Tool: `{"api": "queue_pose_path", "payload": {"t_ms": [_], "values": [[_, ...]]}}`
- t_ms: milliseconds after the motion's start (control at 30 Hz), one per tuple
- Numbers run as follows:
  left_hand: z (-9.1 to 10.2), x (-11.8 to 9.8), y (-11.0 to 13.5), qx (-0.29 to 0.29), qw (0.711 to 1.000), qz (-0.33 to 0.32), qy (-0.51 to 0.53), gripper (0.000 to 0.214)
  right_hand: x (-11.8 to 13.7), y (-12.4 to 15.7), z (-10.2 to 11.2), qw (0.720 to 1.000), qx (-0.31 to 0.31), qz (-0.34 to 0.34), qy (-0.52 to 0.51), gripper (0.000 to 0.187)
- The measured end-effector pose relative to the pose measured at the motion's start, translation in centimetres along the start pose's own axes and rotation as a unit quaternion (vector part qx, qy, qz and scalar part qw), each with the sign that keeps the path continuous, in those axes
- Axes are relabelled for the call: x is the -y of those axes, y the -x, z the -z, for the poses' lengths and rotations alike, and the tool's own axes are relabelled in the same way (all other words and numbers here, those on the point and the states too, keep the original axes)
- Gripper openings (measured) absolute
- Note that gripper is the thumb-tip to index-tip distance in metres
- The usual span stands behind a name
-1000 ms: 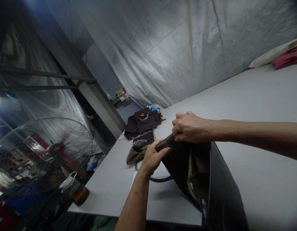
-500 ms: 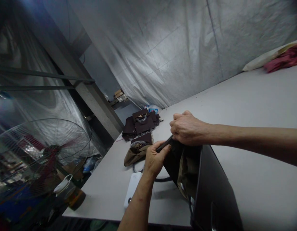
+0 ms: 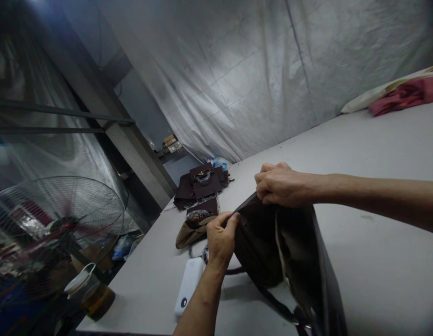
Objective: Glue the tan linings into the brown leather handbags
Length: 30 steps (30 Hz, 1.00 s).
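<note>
A dark brown handbag stands at the table's near side with its mouth gaping toward me. Its brown lining shows inside, and a strap with a metal ring hangs at the lower edge. My left hand pinches the left part of the bag's rim between thumb and fingers. At the rim's far corner, my right hand is closed over the edge, its fingertips hidden. A white power bank lies on the table beside my left forearm. Behind my left hand is a brown cloth pouch.
Dark handbags and parts lie piled at the table's far left end. A jar of amber liquid stands at the left edge, near a large fan. Pink cloth lies at the back right, by silver sheeting.
The bag's mouth has spread wider, showing more of its inside. My hands have moved farther apart along the rim. The view has shifted slightly.
</note>
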<state>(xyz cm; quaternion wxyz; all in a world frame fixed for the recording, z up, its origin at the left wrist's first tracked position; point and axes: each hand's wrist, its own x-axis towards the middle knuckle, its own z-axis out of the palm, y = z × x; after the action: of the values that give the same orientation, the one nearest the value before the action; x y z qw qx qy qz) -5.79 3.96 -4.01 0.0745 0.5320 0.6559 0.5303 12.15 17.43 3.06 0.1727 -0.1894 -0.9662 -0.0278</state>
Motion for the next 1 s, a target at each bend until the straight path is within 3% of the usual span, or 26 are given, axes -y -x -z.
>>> {"api": "queue_pose_path", "payload": {"t_ms": [167,567,833,933,1000], "values": [[0.3,-0.3,0.4,0.012,1.000,0.014,0.012,0.026,-1.1,0.8,1.0,0.999,0.012,-0.038,-0.024,0.015],[0.5,-0.6,1.0,0.014,1.000,-0.002,-0.011,0.026,-1.7,0.5,0.3,0.997,-0.073,0.035,-0.016,0.017],[0.3,-0.7,1.4,0.024,1.000,0.018,0.007,0.030,-1.7,0.0,0.2,1.000,-0.031,0.001,-0.007,0.016],[1.2,-1.5,0.6,0.068,0.997,0.044,-0.016,0.030,-1.4,0.1,0.2,0.999,-0.043,0.002,-0.005,0.017],[1.9,-2.6,-0.7,0.152,0.984,0.080,-0.041,0.027,-0.9,0.1,0.4,0.999,-0.052,0.001,-0.007,0.017]]}}
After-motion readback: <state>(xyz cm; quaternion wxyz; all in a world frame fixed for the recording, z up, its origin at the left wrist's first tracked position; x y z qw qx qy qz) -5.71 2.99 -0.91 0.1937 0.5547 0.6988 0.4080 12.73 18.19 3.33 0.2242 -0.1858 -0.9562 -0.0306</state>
